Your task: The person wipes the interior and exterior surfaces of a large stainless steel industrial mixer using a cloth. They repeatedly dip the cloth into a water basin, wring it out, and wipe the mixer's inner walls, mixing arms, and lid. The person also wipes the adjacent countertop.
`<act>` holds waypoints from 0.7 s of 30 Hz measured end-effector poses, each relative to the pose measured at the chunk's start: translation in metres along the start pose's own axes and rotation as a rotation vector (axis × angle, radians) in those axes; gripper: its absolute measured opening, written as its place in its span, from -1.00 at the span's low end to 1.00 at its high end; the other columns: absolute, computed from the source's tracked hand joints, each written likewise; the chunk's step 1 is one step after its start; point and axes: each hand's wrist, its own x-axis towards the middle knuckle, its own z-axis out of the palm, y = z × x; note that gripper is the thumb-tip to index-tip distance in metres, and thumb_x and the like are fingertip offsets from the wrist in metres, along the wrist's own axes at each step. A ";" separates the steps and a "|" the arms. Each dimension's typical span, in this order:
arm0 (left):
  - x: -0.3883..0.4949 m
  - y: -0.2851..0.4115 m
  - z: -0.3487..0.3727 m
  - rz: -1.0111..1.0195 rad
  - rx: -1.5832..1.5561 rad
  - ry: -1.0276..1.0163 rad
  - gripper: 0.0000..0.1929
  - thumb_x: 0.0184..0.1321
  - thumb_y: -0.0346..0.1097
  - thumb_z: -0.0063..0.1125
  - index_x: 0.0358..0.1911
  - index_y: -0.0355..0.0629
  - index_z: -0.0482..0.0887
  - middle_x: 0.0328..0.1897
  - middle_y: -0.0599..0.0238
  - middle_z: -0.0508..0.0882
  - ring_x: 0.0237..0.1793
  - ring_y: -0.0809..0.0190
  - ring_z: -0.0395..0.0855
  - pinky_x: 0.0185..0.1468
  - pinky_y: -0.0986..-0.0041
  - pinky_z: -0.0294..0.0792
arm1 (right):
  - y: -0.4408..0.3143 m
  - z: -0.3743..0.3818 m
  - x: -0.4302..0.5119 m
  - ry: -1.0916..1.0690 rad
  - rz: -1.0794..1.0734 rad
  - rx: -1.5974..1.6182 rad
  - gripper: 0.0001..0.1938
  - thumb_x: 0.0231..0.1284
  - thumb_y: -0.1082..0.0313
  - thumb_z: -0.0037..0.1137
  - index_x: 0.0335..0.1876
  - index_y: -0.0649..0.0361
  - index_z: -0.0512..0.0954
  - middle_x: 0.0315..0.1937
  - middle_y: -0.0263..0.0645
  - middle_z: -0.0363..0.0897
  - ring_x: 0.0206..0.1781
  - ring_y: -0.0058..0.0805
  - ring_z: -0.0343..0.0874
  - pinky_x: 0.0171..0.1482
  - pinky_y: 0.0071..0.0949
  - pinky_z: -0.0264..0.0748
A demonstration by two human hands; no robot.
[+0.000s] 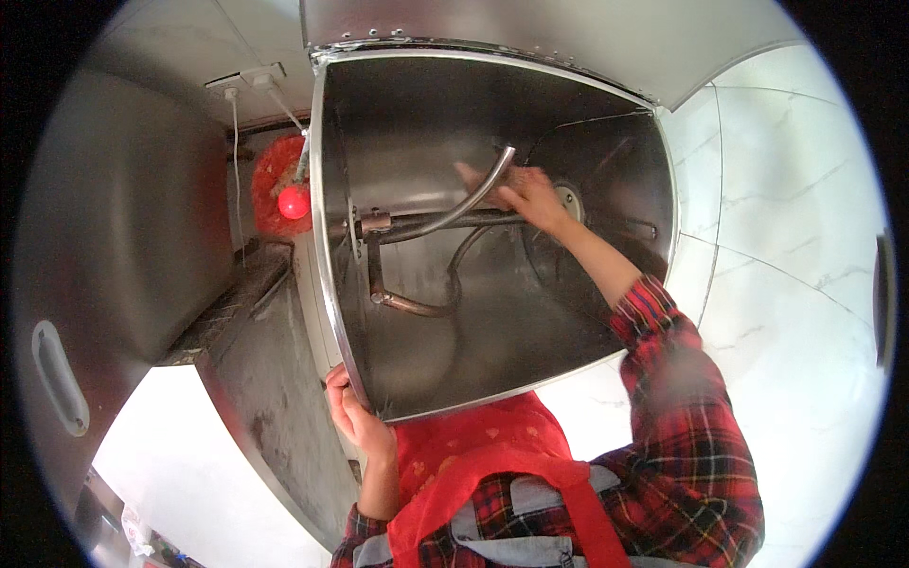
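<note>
Before me stands a stainless-steel mixing tub [497, 376], apparently of a dough mixer, with bent metal mixing bars [465, 206] on a horizontal shaft [405, 228]. My right hand [536, 199] reaches deep into it, behind the upper curved bar. Motion blurs its fingers, which are spread, and I see nothing held in them. Close beside the wrist is a pale round shaft flange [570, 201] on the side wall. At the near left corner my left hand [361, 420] grips the tub's metal rim [328, 284], its fingers curled over the outer side.
A raised steel lid [511, 25] spans the far side. Left of the tub are a red ball knob [293, 202], a red basin-like object [266, 224] and plugged-in wall sockets [259, 74] with cords. A steel cabinet [142, 213] stands farther left; pale tiles [767, 184] lie right.
</note>
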 end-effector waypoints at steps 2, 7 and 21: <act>0.000 0.006 0.003 0.004 0.030 0.004 -0.76 0.22 -0.39 -0.31 -0.27 -0.33 0.49 -0.09 0.21 0.49 -0.06 0.29 0.40 0.14 0.46 0.18 | 0.013 0.014 -0.033 0.320 -0.105 -0.276 -0.60 0.29 0.04 -0.03 0.04 0.19 0.40 -0.19 -0.12 0.50 -0.09 -0.18 0.53 0.02 -0.21 0.43; -0.001 -0.001 -0.002 -0.023 -0.009 0.026 -0.76 0.23 -0.38 -0.30 -0.27 -0.32 0.49 -0.08 0.21 0.49 -0.05 0.28 0.40 0.14 0.47 0.18 | -0.005 0.080 -0.083 0.070 -0.346 -0.207 -0.61 0.19 0.11 0.05 0.04 0.14 0.40 -0.25 -0.01 0.46 -0.13 -0.01 0.52 -0.09 -0.09 0.48; -0.006 -0.005 0.003 -0.025 -0.008 0.162 -0.75 0.29 -0.31 -0.30 -0.31 -0.26 0.49 -0.11 0.29 0.49 -0.09 0.31 0.41 0.07 0.50 0.23 | -0.113 0.101 -0.088 -0.537 0.212 0.703 -0.51 0.44 0.01 -0.27 0.17 0.35 0.31 -0.37 -0.13 0.58 -0.54 -0.46 0.60 -0.50 -0.49 0.58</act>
